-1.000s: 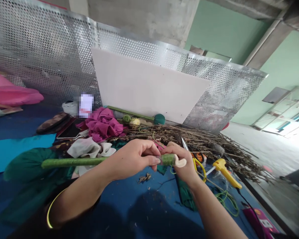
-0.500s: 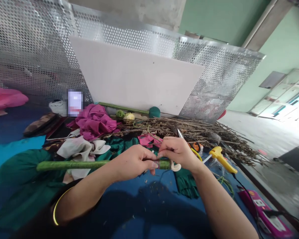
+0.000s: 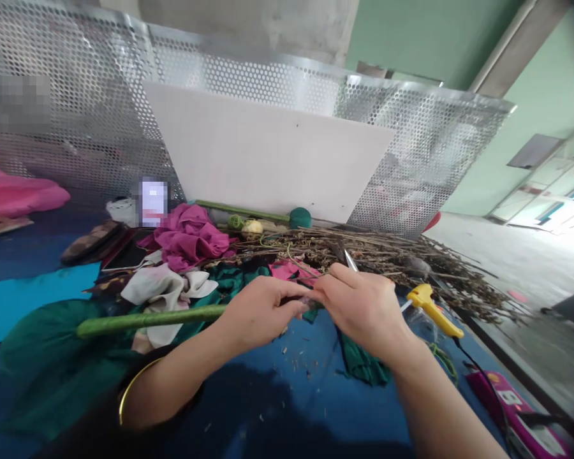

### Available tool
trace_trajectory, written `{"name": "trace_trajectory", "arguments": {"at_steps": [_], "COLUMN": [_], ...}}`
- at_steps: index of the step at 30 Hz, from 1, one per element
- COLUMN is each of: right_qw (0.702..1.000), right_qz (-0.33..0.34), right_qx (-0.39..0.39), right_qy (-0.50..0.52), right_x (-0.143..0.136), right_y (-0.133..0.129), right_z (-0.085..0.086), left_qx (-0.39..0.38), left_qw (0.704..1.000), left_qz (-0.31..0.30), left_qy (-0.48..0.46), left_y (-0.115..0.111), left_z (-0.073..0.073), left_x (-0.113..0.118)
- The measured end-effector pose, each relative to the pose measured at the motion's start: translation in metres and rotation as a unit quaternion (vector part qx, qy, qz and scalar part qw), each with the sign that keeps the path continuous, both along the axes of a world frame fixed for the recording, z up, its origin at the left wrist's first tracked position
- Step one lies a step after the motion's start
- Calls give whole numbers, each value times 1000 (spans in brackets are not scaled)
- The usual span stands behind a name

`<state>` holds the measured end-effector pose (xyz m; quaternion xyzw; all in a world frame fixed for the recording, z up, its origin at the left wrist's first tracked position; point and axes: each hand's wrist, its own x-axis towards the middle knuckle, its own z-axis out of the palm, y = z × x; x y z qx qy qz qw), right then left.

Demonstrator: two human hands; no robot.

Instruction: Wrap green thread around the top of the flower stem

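Note:
A long green wrapped stem (image 3: pixel 153 319) runs across in front of me, a dark green cloth leaf (image 3: pixel 43 344) at its left end. My left hand (image 3: pixel 263 309) is closed around the stem near its right end, thumb and fingers pressed together. Over that end lies my right hand (image 3: pixel 358 306), its fingers bent and touching the left fingertips. The right hand's back hides the stem's tip and most of its grip. Dark green ruffled cloth (image 3: pixel 363 360) lies just below the right hand. Scissor-like metal blades (image 3: pixel 349 260) show behind it.
To the right lie a yellow glue gun (image 3: pixel 428 306) and a magenta power strip (image 3: pixel 516 411). Dried stalks (image 3: pixel 377 248) stretch along the back. Purple cloth (image 3: pixel 191 236), white cloth (image 3: pixel 157 287) and a blue sheet (image 3: pixel 38 296) are at the left. A white board (image 3: pixel 277 153) leans behind.
My right hand has turned over the stem's end, covering the pale curled tip that showed before. The left hand keeps its hold. The whole view has shifted slightly.

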<state>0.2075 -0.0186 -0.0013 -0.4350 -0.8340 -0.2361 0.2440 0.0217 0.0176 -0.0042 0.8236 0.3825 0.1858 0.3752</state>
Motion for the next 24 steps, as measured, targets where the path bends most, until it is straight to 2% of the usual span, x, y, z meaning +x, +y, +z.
{"name": "trace_trajectory", "arguments": {"at_steps": [4, 8, 14, 20, 24], "right_qw": [993, 989, 996, 993, 985], "right_qz": [-63, -79, -61, -56, -52], "right_qx": [102, 127, 32, 37, 60], "right_qy": [-5, 12, 57, 92, 151], "right_x": [-9, -19, -30, -35, -33], "right_y": [-10, -16, -22, -21, -22], "right_z": [3, 4, 4, -2, -6], "left_qx": [112, 162, 149, 144, 142], "left_qw": [991, 982, 979, 979, 979], "left_qz": [67, 96, 139, 141, 144], "left_qy": [-18, -15, 4, 8, 11], "left_y": [-3, -5, -7, -10, -10], "left_z": [1, 3, 11, 15, 17], "left_x": [-3, -7, -7, -9, -9]}}
